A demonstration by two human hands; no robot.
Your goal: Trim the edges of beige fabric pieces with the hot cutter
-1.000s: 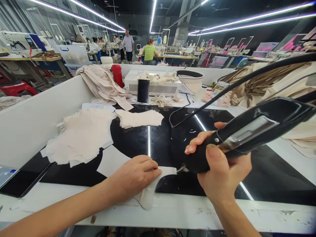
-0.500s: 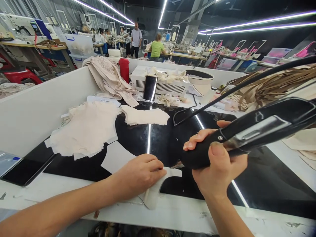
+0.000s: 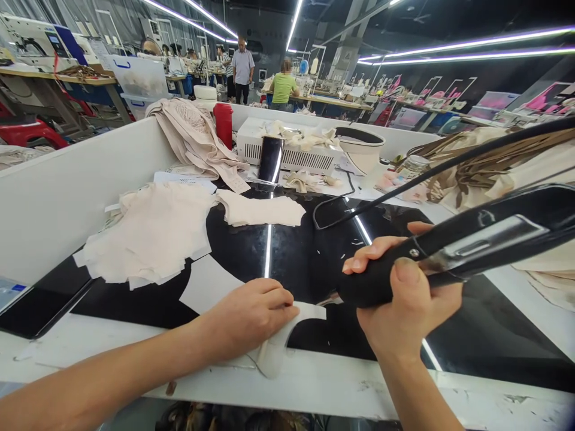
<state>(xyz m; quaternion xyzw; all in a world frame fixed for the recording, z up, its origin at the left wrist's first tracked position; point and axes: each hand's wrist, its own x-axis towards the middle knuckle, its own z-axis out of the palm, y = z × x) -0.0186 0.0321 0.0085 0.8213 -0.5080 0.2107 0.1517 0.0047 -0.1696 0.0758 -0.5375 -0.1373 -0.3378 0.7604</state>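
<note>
My left hand (image 3: 256,314) has its fingers pressed together on a white cut piece (image 3: 309,310), which lies on the glossy black board (image 3: 287,263) near the front edge. Wrapped in my right hand (image 3: 408,293) is a black handheld tool (image 3: 476,239) with a metal strip, its rounded end just right of the white piece. The tool's working tip is mostly hidden. Left of my hands lies a heap of cream fabric pieces (image 3: 148,233), with a smaller stack of cream pieces (image 3: 263,209) beside it. A larger white sheet (image 3: 207,284) extends behind my left wrist.
A black cable (image 3: 431,170) arches over the right side. At the back stand a red cup (image 3: 223,126), a white vented box (image 3: 291,157) and draped fabric (image 3: 193,134). A black phone-like slab (image 3: 49,297) is at left. People are in the distance.
My right hand and the tool have shifted slightly right, away from my left hand. The whole view has moved a little. My left hand keeps its place on the white piece.
</note>
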